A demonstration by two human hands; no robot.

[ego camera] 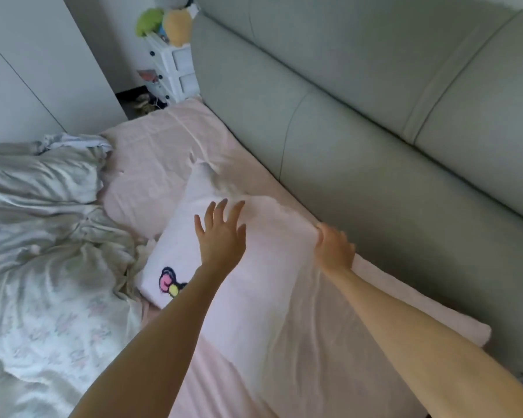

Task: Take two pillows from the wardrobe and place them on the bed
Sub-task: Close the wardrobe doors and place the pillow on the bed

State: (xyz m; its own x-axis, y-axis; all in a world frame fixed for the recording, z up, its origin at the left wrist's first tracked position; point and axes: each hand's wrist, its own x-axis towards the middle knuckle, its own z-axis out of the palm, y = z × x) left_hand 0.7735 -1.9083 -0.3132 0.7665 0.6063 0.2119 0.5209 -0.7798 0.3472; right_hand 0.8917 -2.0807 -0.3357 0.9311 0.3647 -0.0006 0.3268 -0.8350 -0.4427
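Observation:
A pale pink pillow (pixel 266 267) with a small cartoon print near its left corner lies on the bed's pink sheet (pixel 157 158), close to the grey-green headboard. My left hand (pixel 221 233) hovers over the pillow's middle, fingers spread, holding nothing. My right hand (pixel 334 248) grips the pillow's far edge next to the headboard. A second pillow (pixel 411 297) seems to lie under or beside it along the headboard, mostly hidden.
A padded grey-green headboard (pixel 375 116) runs along the right. A rumpled grey and white floral duvet (pixel 43 236) covers the bed's left part. White wardrobe doors (pixel 27 70) stand at the far left. A white drawer unit (pixel 175 70) with plush toys sits in the corner.

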